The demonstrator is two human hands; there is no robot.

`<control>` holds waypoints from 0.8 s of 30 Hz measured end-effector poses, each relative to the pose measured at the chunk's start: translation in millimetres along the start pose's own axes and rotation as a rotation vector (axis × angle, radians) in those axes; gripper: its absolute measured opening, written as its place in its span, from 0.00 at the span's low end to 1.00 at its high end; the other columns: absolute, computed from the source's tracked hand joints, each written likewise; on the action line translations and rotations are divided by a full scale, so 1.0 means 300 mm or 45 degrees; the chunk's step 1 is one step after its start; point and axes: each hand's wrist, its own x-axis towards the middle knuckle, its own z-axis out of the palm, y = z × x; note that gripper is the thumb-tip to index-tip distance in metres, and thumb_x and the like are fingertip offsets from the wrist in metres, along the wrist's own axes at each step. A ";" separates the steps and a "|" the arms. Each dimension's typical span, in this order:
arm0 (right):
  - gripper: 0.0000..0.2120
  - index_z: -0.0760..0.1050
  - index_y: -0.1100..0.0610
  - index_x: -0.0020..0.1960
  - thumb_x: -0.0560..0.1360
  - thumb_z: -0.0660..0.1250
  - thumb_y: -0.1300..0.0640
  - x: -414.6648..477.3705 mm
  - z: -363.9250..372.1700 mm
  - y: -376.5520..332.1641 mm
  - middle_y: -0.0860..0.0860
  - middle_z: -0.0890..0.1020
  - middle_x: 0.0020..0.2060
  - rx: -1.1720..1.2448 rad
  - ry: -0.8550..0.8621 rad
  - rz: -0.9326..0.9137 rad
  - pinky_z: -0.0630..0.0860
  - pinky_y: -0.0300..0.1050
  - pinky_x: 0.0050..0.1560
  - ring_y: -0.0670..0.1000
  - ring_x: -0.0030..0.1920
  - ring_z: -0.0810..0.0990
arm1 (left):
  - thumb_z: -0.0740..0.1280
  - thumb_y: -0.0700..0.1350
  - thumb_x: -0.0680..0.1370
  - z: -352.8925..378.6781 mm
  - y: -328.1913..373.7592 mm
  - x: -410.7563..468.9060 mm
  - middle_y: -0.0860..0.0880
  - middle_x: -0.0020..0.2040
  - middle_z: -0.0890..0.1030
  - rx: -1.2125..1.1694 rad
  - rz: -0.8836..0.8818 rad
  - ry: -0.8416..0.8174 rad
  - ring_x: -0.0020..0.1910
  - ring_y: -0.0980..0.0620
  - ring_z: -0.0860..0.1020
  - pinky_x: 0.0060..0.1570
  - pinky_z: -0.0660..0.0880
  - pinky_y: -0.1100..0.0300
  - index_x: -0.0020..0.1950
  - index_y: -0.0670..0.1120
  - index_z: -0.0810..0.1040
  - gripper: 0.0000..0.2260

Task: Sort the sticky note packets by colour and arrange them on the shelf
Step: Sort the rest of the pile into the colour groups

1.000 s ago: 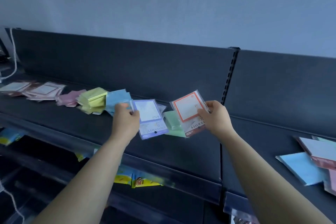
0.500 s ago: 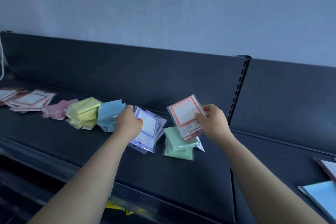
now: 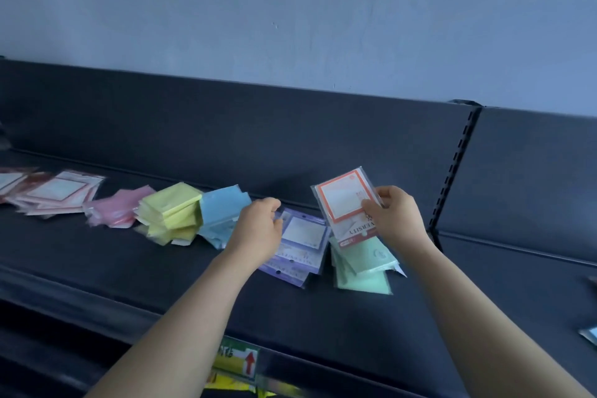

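Note:
Sticky note packets lie in a row along the dark shelf (image 3: 129, 271): red-framed white ones (image 3: 61, 191), pink (image 3: 119, 208), yellow (image 3: 169, 213), blue (image 3: 223, 210), purple (image 3: 300, 239) and green (image 3: 365, 265). My right hand (image 3: 395, 215) pinches an orange-framed packet (image 3: 344, 200) and holds it tilted up above the green pile. My left hand (image 3: 258, 228) rests at the left edge of the purple pile, fingers curled over the top packet; whether it still grips the packet is unclear.
The shelf's back panel (image 3: 226, 139) rises behind the piles, with a slotted upright (image 3: 455, 165) to the right. A price strip with a red arrow label (image 3: 240, 360) runs along the front edge. Another packet's corner (image 3: 589, 334) shows at the far right.
My left hand has brought the purple packet down onto the purple pile on the shelf. My right hand still holds the orange-framed packet, now a little higher over the green pile.

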 end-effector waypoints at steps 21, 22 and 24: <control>0.10 0.80 0.55 0.55 0.73 0.72 0.56 -0.170 0.638 -0.340 0.51 0.81 0.40 0.019 -0.373 -0.159 0.79 0.39 0.36 0.47 0.35 0.82 | 0.62 0.47 0.81 -0.512 -0.453 0.003 0.54 0.45 0.82 -0.397 -0.097 0.018 0.37 0.58 0.81 0.32 0.76 0.65 0.55 0.49 0.78 0.07; 0.11 0.80 0.55 0.54 0.73 0.73 0.56 -0.161 0.669 -0.344 0.50 0.80 0.40 0.001 -0.369 -0.170 0.79 0.40 0.38 0.47 0.35 0.81 | 0.63 0.48 0.81 -0.530 -0.476 0.004 0.53 0.46 0.82 -0.416 -0.130 0.058 0.37 0.57 0.81 0.33 0.77 0.65 0.55 0.48 0.78 0.07; 0.15 0.78 0.54 0.56 0.71 0.74 0.54 -0.147 0.735 -0.355 0.50 0.79 0.40 -0.033 -0.379 -0.191 0.79 0.44 0.45 0.48 0.39 0.79 | 0.63 0.48 0.81 -0.563 -0.528 0.008 0.50 0.47 0.83 -0.475 -0.190 0.142 0.37 0.55 0.82 0.38 0.81 0.59 0.55 0.46 0.79 0.08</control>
